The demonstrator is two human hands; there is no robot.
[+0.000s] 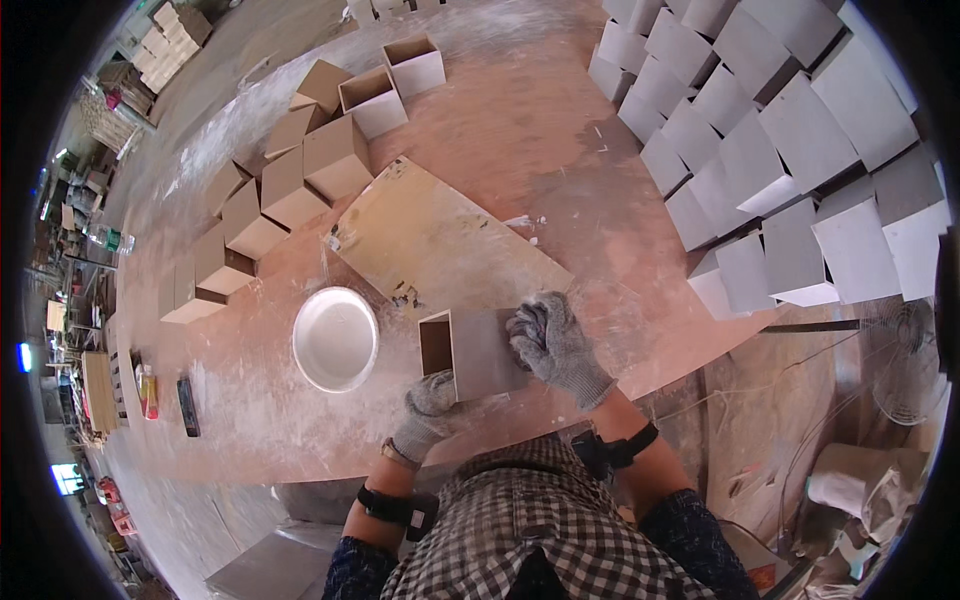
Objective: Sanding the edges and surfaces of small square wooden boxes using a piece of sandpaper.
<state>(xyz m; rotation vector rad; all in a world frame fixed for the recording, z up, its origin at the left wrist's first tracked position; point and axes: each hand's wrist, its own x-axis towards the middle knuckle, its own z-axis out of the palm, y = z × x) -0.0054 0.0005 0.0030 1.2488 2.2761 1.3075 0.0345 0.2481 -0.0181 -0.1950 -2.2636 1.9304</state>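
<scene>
An open-ended box (485, 350) lies before me at the table's near edge, its hollow brown end facing left and its upper face coated grey-white. My left hand (432, 405), in a grey knit glove, is closed on the box's lower left edge, with its fingertips partly hidden behind the wall. My right hand (548, 340), gloved alike, presses on the box's right end with its fingers curled. Something dark shows under those fingers, too covered to name. A worn yellowish board (450, 235) lies just beyond the box. Left of the box stands a white bowl (336, 340).
Uncoated brown boxes (290, 190) stand in a cluster at the far left of the pinkish table (530, 180). Stacked grey-white boxes (740, 160) fill the right side. A dark narrow tool (188, 407) lies at left. A fan (905, 360) stands beyond the right edge.
</scene>
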